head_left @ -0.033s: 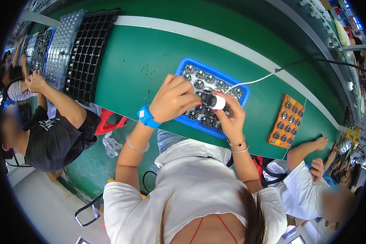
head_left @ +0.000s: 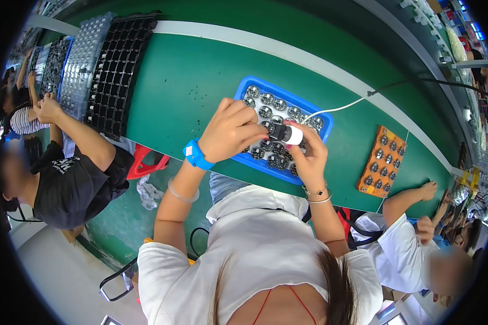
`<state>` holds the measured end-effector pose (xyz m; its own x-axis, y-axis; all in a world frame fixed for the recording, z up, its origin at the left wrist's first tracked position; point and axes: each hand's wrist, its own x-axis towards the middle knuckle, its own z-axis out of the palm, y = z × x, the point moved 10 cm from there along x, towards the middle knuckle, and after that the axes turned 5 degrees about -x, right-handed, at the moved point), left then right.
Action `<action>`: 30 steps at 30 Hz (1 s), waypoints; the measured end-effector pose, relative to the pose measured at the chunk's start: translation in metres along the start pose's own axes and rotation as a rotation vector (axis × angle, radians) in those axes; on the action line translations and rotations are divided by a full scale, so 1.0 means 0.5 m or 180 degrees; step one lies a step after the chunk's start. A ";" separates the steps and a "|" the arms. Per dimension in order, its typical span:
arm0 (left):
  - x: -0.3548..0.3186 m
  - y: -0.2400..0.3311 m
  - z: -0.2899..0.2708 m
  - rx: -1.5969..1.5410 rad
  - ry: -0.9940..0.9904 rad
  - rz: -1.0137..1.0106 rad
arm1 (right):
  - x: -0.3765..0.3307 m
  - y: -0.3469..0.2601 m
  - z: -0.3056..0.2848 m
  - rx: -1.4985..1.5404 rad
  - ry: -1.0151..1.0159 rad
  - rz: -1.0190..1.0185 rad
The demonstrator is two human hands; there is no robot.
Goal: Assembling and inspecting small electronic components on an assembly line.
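Note:
Over the blue tray (head_left: 326, 130), my two hands meet at a white-and-black cylindrical device (head_left: 294, 135). A thin white cable (head_left: 339, 108) runs off near it toward the upper right. My right hand (head_left: 313, 157) grips the white end between thumb and fingers. My left hand (head_left: 234, 132) is closed in a pinch at the black end; its fingertips hide what lies between them. Several round black-and-silver parts (head_left: 265, 111) sit in the tray around and under my hands, some covered by them.
An orange fixture (head_left: 382, 162) with round parts lies on the green table (head_left: 171, 103) at right. Black trays (head_left: 116, 76) stand at left, with small dark bits (head_left: 196, 92) scattered nearer. Co-workers sit on both sides; a red stool (head_left: 146, 162) is at left.
The white-and-black device has shifted very slightly to the right in my right hand. My left hand looks unmoved. The hand of the co-worker on the right has moved a little.

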<state>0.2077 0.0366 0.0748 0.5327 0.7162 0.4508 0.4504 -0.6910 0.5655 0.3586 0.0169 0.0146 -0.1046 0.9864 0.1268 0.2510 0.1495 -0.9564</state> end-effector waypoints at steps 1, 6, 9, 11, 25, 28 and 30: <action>0.000 -0.003 0.002 0.0002 -0.0035 0.0005 | -0.004 0.002 0.003 0.0002 0.0000 0.0000; -0.019 -0.040 0.038 0.0309 -0.0392 -0.0028 | -0.014 0.008 -0.049 0.0948 0.0812 0.0240; -0.028 -0.053 0.041 0.0136 -0.0364 -0.0205 | -0.014 0.002 -0.037 0.0661 0.0405 0.0081; -0.034 -0.051 0.021 0.0118 -0.0289 -0.0369 | -0.016 -0.011 -0.024 0.0113 0.0084 -0.0165; -0.038 0.023 -0.002 0.0037 -0.0065 -0.0075 | -0.005 -0.068 0.036 -0.0435 -0.0390 -0.0490; -0.037 0.024 -0.006 0.0028 0.0054 -0.0048 | -0.005 -0.068 0.033 -0.0442 -0.0368 -0.0502; -0.037 0.025 -0.005 0.0050 0.0060 -0.0053 | -0.007 -0.068 0.032 -0.0466 -0.0379 -0.0531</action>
<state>0.2017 0.0148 0.0754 0.5115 0.7293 0.4544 0.4705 -0.6802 0.5621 0.3348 0.0074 0.0424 -0.2668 0.9336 0.2393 0.3565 0.3263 -0.8754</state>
